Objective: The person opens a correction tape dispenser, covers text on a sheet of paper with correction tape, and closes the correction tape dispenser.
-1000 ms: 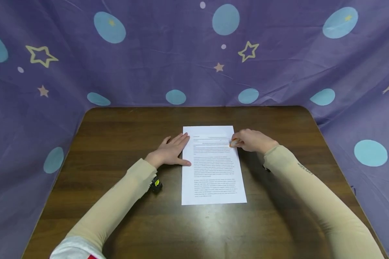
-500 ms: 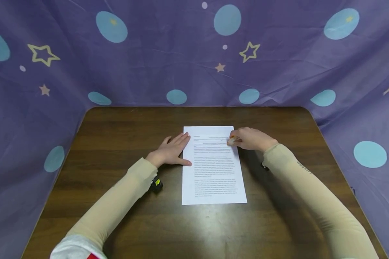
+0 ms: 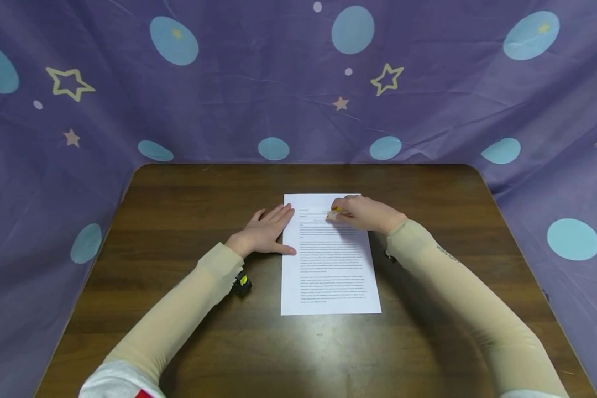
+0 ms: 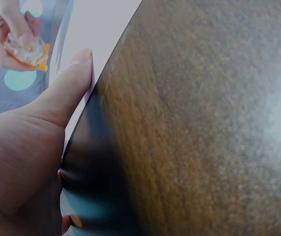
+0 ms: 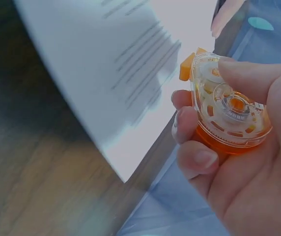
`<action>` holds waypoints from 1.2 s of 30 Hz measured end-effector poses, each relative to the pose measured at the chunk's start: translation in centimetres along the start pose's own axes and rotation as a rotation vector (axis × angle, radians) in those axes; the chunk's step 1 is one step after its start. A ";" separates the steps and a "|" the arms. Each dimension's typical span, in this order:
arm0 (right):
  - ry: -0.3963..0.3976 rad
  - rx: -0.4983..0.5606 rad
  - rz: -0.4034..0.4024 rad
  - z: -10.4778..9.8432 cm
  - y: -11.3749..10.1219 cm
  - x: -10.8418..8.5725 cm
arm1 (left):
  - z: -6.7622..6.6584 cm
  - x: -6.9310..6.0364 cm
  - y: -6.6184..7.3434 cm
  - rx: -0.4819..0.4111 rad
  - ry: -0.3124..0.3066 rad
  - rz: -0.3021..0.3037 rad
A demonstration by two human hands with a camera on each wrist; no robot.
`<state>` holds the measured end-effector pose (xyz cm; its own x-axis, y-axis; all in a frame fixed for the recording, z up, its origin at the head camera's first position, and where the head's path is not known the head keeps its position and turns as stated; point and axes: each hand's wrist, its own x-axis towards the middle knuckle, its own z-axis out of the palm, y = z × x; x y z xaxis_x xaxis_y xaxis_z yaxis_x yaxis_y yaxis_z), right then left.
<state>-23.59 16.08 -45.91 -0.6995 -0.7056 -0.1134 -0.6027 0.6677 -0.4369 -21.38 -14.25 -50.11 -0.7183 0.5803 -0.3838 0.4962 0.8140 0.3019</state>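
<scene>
A sheet of printed paper (image 3: 323,301) lies on the wooden table, its text running in several paragraphs. My left hand (image 3: 263,231) rests on its left edge with the fingers spread; in the left wrist view the thumb (image 4: 74,81) lies along that edge. Over the upper lines of text, my right hand (image 3: 370,214) grips a correction tape dispenser (image 5: 231,105). The dispenser has a clear casing, visible reels and an orange base and tip. Its tip points left in the head view; whether it touches the paper is too small to tell.
The brown table (image 3: 204,354) extends around the sheet on all sides. A purple curtain (image 3: 219,83) with blue dots and stars hangs behind it and at both sides. A small black device (image 3: 241,283) sits at the left wrist.
My right hand has moved left with the correction tape dispenser, from the sheet's right edge across its upper lines. My left hand stays at the left edge.
</scene>
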 end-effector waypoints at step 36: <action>-0.107 -0.012 -0.060 1.4 -4.2 5.0 | -0.3 -0.5 0.2 0.003 0.022 0.024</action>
<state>-24.03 9.43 -45.88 -0.6171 -0.7655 -0.1822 -0.6476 0.6256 -0.4350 -21.03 -14.39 -49.62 -0.7166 0.5992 -0.3569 0.5152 0.7997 0.3082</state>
